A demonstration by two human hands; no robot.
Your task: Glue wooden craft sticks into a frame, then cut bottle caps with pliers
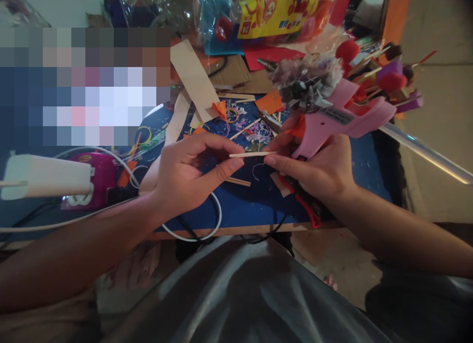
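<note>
My left hand [188, 170] pinches the left end of a short, pale wooden stick [254, 154] between thumb and fingers. The stick lies nearly level above the blue tabletop [258, 205]. At its other end my right hand [327, 165] grips it with thumb and fingertip. A pink hot glue gun [321, 123] is also in my right hand, its handle against the palm. Its nozzle points up and left, with a clump of greyish fluff and scraps [306, 79] around the front. A clear glue stick [424, 153] protrudes from the back.
Red-handled scissors or pliers [314, 217] lie below my right hand. Thin sticks [238, 181] and purple shreds [254, 131] litter the table. A white charger [48, 178] sits in a magenta socket block [101, 170] at left, its white cable [220, 215] looping forward. Bagged colourful pieces [277, 13] lie behind.
</note>
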